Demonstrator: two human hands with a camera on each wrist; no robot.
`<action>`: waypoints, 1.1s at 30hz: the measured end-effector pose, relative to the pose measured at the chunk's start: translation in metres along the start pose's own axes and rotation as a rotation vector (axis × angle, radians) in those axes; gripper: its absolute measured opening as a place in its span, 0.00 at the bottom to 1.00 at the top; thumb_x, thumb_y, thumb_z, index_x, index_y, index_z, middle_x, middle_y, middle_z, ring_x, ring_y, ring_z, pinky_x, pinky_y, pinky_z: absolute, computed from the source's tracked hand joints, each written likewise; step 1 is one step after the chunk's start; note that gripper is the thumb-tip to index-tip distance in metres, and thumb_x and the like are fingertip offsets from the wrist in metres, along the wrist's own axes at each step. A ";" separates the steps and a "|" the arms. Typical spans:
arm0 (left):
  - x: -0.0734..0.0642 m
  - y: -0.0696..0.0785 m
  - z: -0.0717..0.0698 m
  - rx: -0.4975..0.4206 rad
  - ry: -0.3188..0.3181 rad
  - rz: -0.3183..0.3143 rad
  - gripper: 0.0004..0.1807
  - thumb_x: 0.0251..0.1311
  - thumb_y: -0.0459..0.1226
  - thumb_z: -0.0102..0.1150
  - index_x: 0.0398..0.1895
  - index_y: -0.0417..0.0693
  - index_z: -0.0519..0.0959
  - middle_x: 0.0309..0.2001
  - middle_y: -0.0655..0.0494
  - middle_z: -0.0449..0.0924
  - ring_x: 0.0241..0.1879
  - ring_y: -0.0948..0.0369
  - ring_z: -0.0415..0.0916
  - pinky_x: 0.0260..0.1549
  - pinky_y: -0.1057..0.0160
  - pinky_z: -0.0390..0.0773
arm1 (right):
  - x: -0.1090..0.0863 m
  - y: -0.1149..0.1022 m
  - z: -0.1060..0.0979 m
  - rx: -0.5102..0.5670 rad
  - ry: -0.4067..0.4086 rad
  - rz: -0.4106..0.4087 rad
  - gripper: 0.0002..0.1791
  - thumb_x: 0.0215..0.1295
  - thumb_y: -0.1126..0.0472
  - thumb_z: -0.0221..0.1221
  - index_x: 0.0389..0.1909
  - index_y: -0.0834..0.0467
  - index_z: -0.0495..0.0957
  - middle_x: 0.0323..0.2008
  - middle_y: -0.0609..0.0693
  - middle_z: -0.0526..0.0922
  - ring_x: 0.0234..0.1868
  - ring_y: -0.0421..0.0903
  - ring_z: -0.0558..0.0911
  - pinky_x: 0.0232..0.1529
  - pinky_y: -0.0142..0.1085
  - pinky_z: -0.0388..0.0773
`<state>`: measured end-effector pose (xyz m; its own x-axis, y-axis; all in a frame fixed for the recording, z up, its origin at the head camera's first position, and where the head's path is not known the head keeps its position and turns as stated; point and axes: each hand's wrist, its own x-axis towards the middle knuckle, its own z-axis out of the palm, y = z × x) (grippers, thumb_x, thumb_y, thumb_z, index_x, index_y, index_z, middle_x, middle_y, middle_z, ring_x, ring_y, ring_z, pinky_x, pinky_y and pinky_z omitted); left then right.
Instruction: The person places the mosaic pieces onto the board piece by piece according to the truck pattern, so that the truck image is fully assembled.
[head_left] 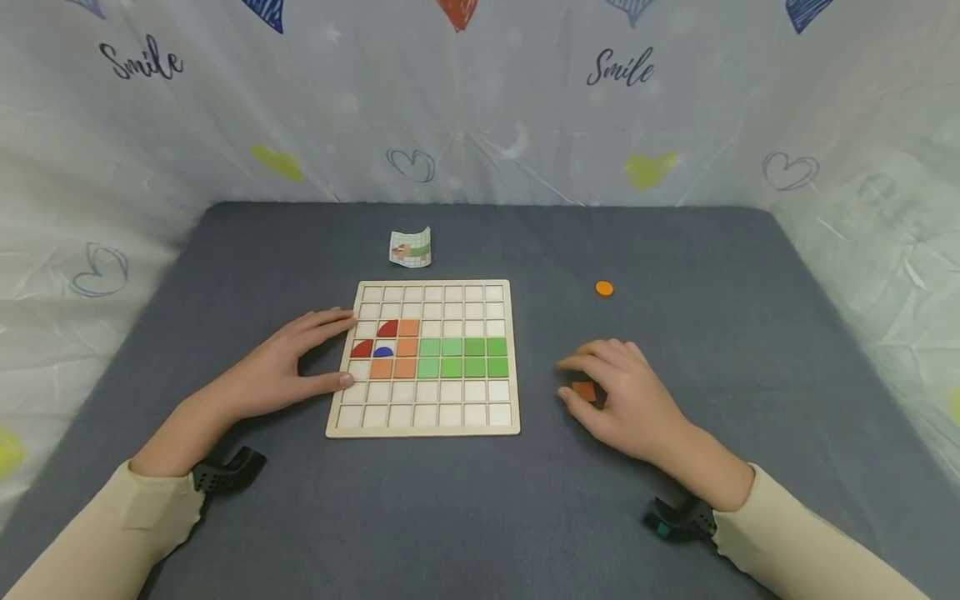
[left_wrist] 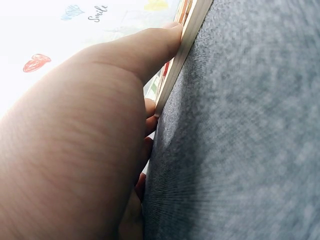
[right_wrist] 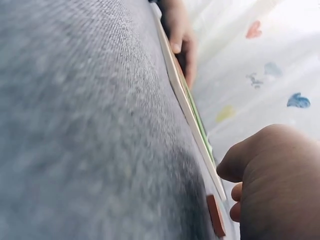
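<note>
A pale wooden grid board (head_left: 405,417) lies on the table, with red, orange, blue and green tiles set in some of its squares. My left hand (head_left: 273,367) rests against the board's left edge, thumb and fingers spread along the frame; the left wrist view shows the thumb (left_wrist: 162,42) touching the rim. To the right of the board, my right hand (head_left: 622,400) hovers low with fingers loosely bent and parted. Beneath it an orange tile (head_left: 584,391) lies on the cloth, partly covered by the hand. In the right wrist view, this tile (right_wrist: 216,216) sits apart from the thumb (right_wrist: 232,162).
An orange round piece (head_left: 604,288) lies beyond my right hand. Behind the board stands a small curled paper card (head_left: 410,248) printed with a coloured grid pattern. Grey cloth (head_left: 465,517) covers the table, and a printed white curtain (head_left: 510,100) hangs along its back.
</note>
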<state>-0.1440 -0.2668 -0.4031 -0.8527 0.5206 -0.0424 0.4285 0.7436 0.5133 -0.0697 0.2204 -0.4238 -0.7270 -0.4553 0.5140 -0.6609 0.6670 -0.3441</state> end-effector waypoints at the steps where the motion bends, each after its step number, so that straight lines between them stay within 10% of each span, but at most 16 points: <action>1: 0.000 0.000 0.000 0.000 0.001 -0.002 0.50 0.67 0.58 0.75 0.87 0.54 0.65 0.86 0.49 0.57 0.85 0.36 0.45 0.75 0.23 0.53 | -0.001 0.001 -0.001 -0.002 -0.004 0.003 0.15 0.64 0.60 0.76 0.51 0.58 0.90 0.48 0.48 0.87 0.46 0.47 0.82 0.47 0.47 0.73; 33: 0.000 -0.002 0.001 0.008 -0.001 0.001 0.50 0.68 0.59 0.75 0.87 0.54 0.64 0.86 0.49 0.56 0.86 0.36 0.45 0.75 0.23 0.53 | -0.015 0.009 -0.006 -0.019 -0.029 -0.035 0.12 0.62 0.65 0.71 0.47 0.56 0.90 0.42 0.44 0.84 0.41 0.44 0.79 0.42 0.42 0.70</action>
<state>-0.1439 -0.2676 -0.4050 -0.8520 0.5218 -0.0430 0.4317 0.7466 0.5062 -0.0637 0.2373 -0.4297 -0.7085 -0.4955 0.5025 -0.6829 0.6610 -0.3111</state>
